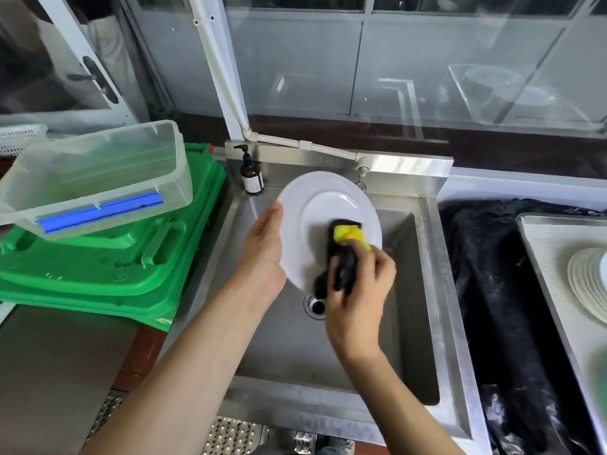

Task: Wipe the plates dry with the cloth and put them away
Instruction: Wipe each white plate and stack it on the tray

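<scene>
Here I see the plate (328,205) tilted above the sink (427,290), my left hand (264,247) gripping its left rim while my right hand (361,290) clutches the cloth (346,244) against its near-right face.

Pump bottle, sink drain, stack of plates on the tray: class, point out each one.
pump bottle (251,178), head view, on its brown body.
sink drain (316,306), head view, on the dark hole.
stack of plates (588,284), head view, on the fanned white rims at the right edge.
</scene>
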A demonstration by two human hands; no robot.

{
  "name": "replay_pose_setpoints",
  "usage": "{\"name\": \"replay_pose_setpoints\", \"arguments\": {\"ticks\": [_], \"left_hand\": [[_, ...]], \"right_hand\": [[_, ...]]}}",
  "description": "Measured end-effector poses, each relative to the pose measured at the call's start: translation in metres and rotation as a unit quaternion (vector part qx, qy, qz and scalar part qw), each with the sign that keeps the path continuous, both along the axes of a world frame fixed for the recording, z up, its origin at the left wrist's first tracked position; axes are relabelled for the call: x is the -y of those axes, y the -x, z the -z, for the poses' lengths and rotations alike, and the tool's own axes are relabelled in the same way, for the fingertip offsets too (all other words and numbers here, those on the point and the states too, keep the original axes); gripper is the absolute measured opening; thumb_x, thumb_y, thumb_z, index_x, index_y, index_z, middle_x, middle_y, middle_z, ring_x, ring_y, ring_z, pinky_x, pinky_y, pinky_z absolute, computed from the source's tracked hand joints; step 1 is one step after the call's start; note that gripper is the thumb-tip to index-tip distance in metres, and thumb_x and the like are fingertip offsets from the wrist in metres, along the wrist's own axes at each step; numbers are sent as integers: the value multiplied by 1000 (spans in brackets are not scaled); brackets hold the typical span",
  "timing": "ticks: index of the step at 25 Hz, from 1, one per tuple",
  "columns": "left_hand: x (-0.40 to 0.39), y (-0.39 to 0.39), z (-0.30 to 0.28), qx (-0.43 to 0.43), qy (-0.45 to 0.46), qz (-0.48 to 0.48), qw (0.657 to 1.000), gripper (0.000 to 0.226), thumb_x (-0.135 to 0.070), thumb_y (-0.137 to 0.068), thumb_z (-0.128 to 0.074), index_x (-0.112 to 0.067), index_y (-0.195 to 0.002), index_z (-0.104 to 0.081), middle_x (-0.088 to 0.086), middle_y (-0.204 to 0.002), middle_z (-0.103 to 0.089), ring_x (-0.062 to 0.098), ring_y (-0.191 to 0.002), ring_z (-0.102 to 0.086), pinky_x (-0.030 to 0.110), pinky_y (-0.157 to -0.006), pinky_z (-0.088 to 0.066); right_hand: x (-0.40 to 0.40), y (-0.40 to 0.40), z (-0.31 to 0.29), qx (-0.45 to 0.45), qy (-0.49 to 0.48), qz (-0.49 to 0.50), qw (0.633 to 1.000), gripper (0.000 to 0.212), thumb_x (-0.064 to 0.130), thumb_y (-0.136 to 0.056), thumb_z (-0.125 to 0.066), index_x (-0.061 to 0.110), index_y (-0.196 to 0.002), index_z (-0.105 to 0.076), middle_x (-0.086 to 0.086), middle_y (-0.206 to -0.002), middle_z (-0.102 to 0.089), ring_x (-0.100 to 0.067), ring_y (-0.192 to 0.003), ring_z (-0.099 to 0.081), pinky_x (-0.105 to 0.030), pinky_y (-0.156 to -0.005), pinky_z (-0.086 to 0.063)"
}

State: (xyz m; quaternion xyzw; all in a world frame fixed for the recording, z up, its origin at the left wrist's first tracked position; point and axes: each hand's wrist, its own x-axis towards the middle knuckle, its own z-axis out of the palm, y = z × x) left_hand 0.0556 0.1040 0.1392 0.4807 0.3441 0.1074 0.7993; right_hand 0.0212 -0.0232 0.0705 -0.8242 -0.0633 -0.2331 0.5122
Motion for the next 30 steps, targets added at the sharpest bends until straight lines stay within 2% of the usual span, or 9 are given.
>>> {"name": "replay_pose_setpoints", "arguments": {"ticks": [3,6,9,11,13,20,23,26,30], "left_hand": [[2,4,5,1,2,40,999,19,-36,-101,-60,-21,-101,-70,2,-81,-76,16,-66,-72,28,-61,-59],[-4,8,6,-43,-35,60,997,42,-49,-97,-60,-20,-128,-66,5,-116,-74,24,-97,-73,39,-92,-58],[0,3,-3,-35,18,9,999,42,-42,-100,-59,-15,-132,-64,13,-123,-72,30,-108,-71,47,-94,-57],[-4,-1,-8,-9,48,6,999,41,-37,-103,-54,-13,-136,-59,13,-128,-69,31,-115,-68,51,-99,-54],[-11,-1,-5,8,44,30,999,42,-36,-107,-47,-14,-141,-55,11,-134,-66,32,-122,-64,54,-106,-49],[3,14,2,-8,-2,91,996,30,-35,-105,-52,-18,-126,-66,2,-117,-75,23,-110,-70,39,-92,-57],[15,17,7,-26,-16,85,996,21,-32,-101,-60,-20,-116,-68,3,-117,-75,24,-114,-69,41,-98,-55],[24,18,12,-34,-14,80,996,14,-32,-99,-64,-23,-109,-68,4,-126,-71,24,-122,-64,47,-110,-47],[20,9,8,-48,-18,28,998,12,-32,-96,-69,-22,-103,-70,4,-116,-74,27,-119,-66,49,-108,-49]], "right_hand": [[-19,22,-6,72,96,-63,991,33,28,-98,-57,29,-131,-54,-5,-130,-44,-28,-118,-48,-36,-102,-38],[-14,23,-2,147,179,-81,969,26,33,-103,-57,28,-129,-54,-8,-130,-45,-32,-114,-52,-44,-94,-42],[13,24,16,185,227,-124,948,33,28,-98,-64,28,-129,-55,-10,-133,-43,-32,-116,-49,-47,-95,-44],[30,22,27,135,175,-120,968,31,24,-98,-63,28,-128,-56,-2,-135,-42,-24,-120,-47,-40,-101,-44],[41,14,32,37,77,-81,993,46,5,-90,-69,26,-129,-57,12,-135,-40,-6,-125,-44,-19,-106,-37],[57,-51,3,-51,-9,22,998,38,15,-100,-61,22,-137,-57,-6,-119,-48,-14,-112,-47,-5,-99,-31],[58,-73,-16,-45,22,-12,999,40,13,-99,-61,27,-137,-57,-5,-119,-48,-19,-114,-48,-24,-105,-42],[51,-83,-32,-20,67,-76,995,44,9,-95,-60,23,-137,-59,-8,-120,-50,-30,-112,-51,-49,-94,-51],[42,-49,-29,20,177,-59,982,43,12,-89,-65,20,-131,-64,-13,-119,-55,-36,-105,-52,-52,-91,-47]]}}
